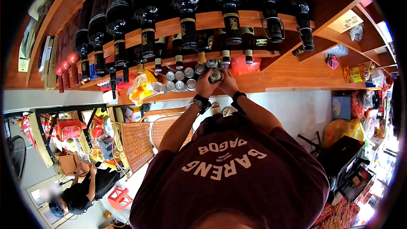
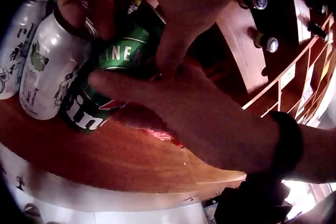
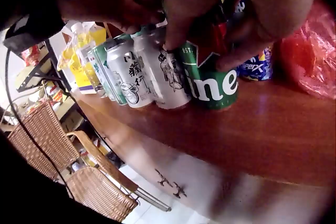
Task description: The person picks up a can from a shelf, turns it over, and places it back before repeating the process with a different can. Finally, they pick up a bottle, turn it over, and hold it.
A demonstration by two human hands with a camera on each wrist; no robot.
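A green beer can (image 1: 216, 75) with large white letters stands upright at the front edge of a wooden counter, between both hands. My right hand (image 1: 229, 84) holds it, thumb and fingers curled round its sides, as the right wrist view shows. From above, my left hand (image 1: 206, 85) grips round its upper part, its fingers reaching over the top of the neighbouring silver can (image 2: 52, 71). Silver cans with dark drawings and lettering (image 3: 128, 71) stand in rows to the left, close beside the green can. Behind it shows a blue can (image 3: 257, 66), partly covered by the right fingers.
Dark bottles (image 1: 186, 8) lie necks forward on a rack above the counter (image 1: 296, 78). A red plastic bag (image 1: 246, 65) sits right of the cans, a yellow package (image 1: 144, 85) to their left. A wicker chair (image 1: 135, 142) stands below; another person (image 1: 80, 193) is at lower left.
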